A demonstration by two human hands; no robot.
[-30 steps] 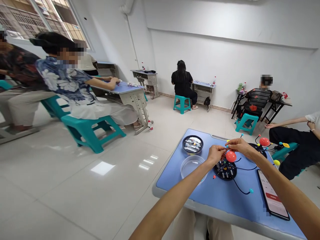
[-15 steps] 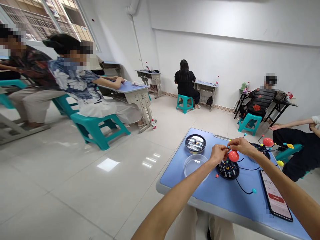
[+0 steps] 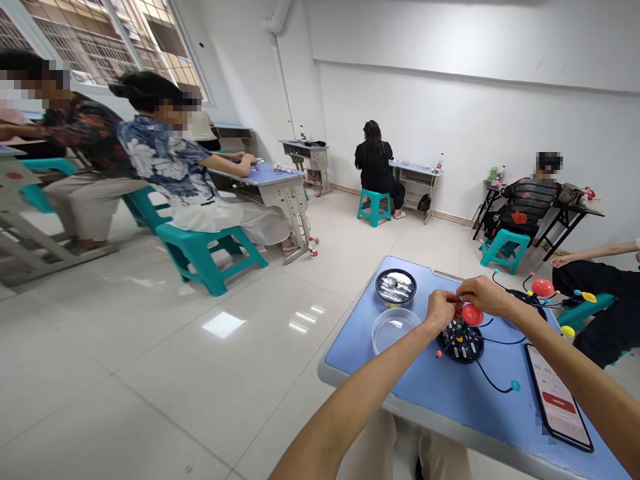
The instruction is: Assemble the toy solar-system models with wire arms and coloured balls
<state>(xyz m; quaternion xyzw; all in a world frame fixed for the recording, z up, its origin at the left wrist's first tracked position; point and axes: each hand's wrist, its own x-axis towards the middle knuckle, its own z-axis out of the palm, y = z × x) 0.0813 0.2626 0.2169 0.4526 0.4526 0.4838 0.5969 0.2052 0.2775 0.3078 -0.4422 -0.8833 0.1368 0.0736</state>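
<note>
On the blue desk a solar system model stands on a round black base printed with planets. Its glossy red ball sits in the middle, and thin black arms spread outward, one ending in a teal ball. Just behind the red ball, my left hand is closed in a pinch; what lies in its fingertips is hidden. My right hand meets it there, thumb and forefinger pinched on a small blue bead. A second model with a red ball stands farther right, partly behind my right wrist.
A clear round dish and a black-rimmed round tin lie left of my hands. A phone showing a timer rests by my right forearm. Other people sit on teal stools at desks around the room; one sits close at the right.
The whole view has shifted slightly, so everything appears a little farther right. Both hands stay pinched together behind the red ball, with hardly any movement.
</note>
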